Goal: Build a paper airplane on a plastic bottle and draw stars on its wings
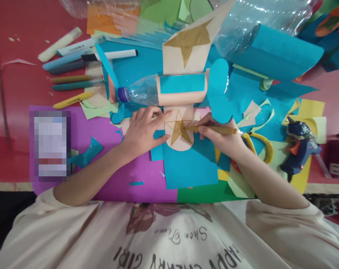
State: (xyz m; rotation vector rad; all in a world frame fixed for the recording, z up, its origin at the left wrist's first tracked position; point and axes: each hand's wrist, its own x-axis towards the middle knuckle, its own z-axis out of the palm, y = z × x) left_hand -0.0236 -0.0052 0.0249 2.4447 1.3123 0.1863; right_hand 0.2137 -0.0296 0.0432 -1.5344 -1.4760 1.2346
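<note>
A brown-gold marker (219, 129) is pinched in my right hand (221, 136), its tip touching a star (177, 129) drawn on a pale paper flap (183, 147). Part of that star is filled in gold, and its upper points are only outlined. My left hand (145, 129) lies with fingers apart along the flap's left edge. Above it, a clear plastic bottle (144, 89) with a purple cap (123, 94) lies sideways, wrapped in pale paper with a blue strip (182, 83). Behind the bottle, another pale flap (172, 59) carries a filled gold star (190, 39).
Several markers (74, 78) lie at the left, above a phone (51, 144) with a blurred screen. Yellow-handled scissors (263, 144) rest beside my right forearm. A dark blue glue gun (298, 145) lies farther right. Blue rolled paper (287, 52) and clear bottles stand at the back.
</note>
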